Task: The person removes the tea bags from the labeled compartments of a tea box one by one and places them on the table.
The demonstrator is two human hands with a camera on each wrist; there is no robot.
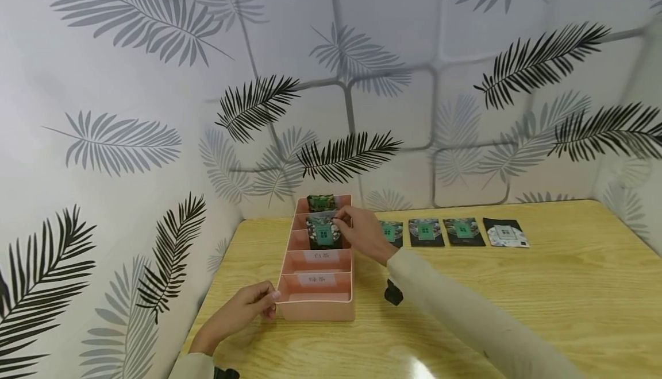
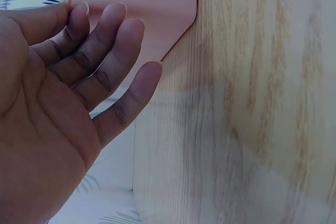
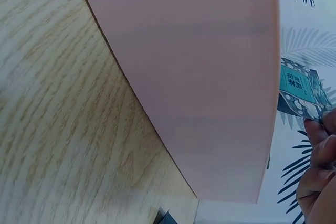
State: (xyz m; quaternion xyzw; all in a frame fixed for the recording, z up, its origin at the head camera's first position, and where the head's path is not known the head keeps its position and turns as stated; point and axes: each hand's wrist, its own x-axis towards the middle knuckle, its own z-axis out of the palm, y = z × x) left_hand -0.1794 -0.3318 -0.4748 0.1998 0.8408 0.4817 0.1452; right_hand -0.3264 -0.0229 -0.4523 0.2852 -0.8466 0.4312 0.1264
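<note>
A pink divided storage box point(image 1: 316, 311) stands on the table, its front compartments bearing paper labels with Chinese tea names. My left hand point(image 1: 243, 310) pinches the rim at its front left corner between thumb and index finger. In the left wrist view the other fingers of the left hand point(image 2: 79, 93) are loosely bent beside the wall. My right hand point(image 1: 364, 232) pinches the right edge of a dark tea sachet point(image 1: 323, 234) with a green label, above the middle compartments. The same tea sachet point(image 3: 296, 88) shows past the box rim in the right wrist view.
Another sachet point(image 1: 322, 202) is in the rearmost compartment. Right of the box, several sachets lie in a row, among them a green-labelled one point(image 1: 426, 232) and a white-labelled one point(image 1: 505, 233). A wall with leaf patterns point(image 1: 383, 178) borders the wooden table point(image 1: 465, 298).
</note>
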